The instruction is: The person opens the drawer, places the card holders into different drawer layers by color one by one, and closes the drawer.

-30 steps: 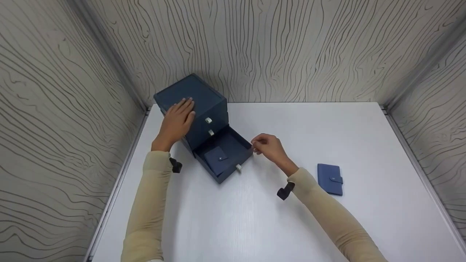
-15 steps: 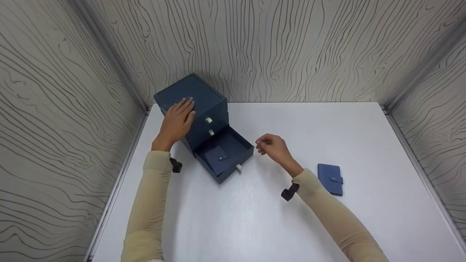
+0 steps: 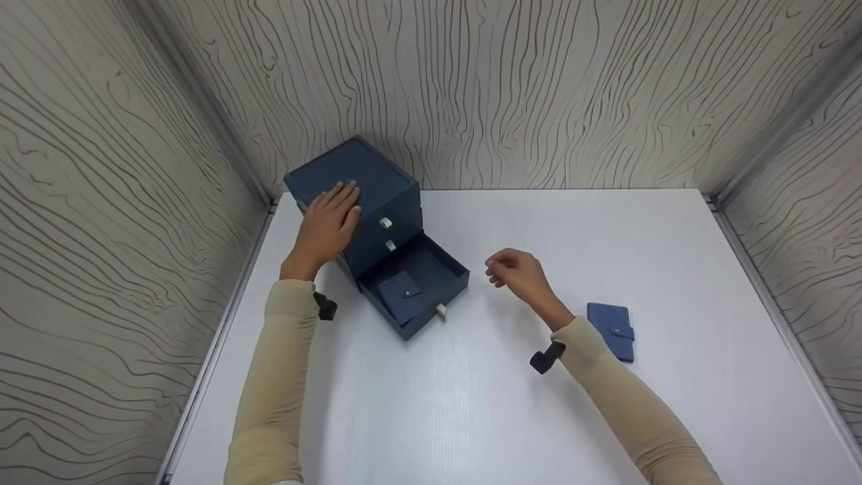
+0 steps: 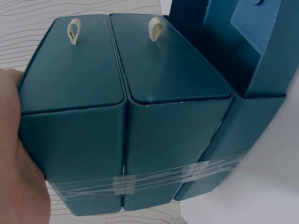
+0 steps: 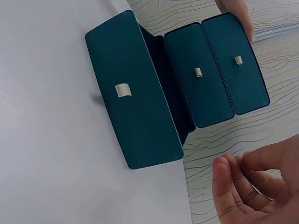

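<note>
A dark blue drawer box (image 3: 367, 172) with several pale pull tabs stands at the back left of the table. Its bottom drawer (image 3: 441, 259) is pulled out, and a blue snap wallet (image 3: 397, 293) lies inside. My left hand (image 3: 326, 225) rests on the box top with fingers extended. In the left wrist view, clear tape (image 4: 149, 179) runs along the side of the stacked units (image 4: 70, 144). My right hand (image 3: 522, 276) hovers right of the drawer, apart from it, its fingers loosely bent with nothing in them, as the right wrist view also shows.
A second blue wallet (image 3: 613, 330) lies on the white table (image 3: 417, 404) at the right, partly behind the right sleeve (image 3: 626, 397). Wood-patterned panels (image 3: 471, 94) stand behind the table and along both sides.
My right hand has drawn away from the drawer's right corner, moving a little to the right. The left hand, the box and both wallets stay where they were.
</note>
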A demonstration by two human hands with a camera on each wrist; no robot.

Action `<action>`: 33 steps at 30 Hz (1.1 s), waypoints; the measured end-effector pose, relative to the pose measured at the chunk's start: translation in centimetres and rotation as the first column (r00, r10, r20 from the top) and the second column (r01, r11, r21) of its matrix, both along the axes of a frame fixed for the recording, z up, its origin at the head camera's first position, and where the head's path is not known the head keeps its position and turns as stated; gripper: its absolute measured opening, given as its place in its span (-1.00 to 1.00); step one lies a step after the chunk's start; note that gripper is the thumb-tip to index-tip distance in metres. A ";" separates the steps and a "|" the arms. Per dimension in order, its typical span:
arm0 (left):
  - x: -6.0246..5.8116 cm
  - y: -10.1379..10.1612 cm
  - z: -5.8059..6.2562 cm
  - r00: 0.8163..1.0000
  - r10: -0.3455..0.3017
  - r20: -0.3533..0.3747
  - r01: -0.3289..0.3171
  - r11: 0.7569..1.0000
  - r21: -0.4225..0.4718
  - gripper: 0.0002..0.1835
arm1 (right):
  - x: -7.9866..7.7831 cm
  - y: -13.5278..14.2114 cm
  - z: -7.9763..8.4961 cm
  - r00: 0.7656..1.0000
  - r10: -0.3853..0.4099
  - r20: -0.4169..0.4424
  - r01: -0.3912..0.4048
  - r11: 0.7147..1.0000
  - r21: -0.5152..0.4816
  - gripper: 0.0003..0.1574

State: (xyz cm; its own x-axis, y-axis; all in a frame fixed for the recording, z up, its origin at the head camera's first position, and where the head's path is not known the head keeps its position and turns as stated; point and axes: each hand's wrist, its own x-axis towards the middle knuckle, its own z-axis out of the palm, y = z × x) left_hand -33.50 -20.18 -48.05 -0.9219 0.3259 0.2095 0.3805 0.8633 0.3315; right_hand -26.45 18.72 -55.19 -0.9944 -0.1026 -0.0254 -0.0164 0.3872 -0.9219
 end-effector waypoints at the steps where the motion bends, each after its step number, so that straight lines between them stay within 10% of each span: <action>1: 0.0 0.0 0.0 1.000 0.000 -0.001 0.000 1.000 0.002 -0.38 | 0.0 0.1 0.0 1.000 -0.003 -0.001 0.003 1.000 0.000 -0.73; 33: 0.2 0.2 0.1 1.000 0.003 -0.009 -0.003 1.000 0.014 -0.38 | 0.3 4.7 0.6 0.998 -0.068 0.019 0.068 0.998 0.010 -0.63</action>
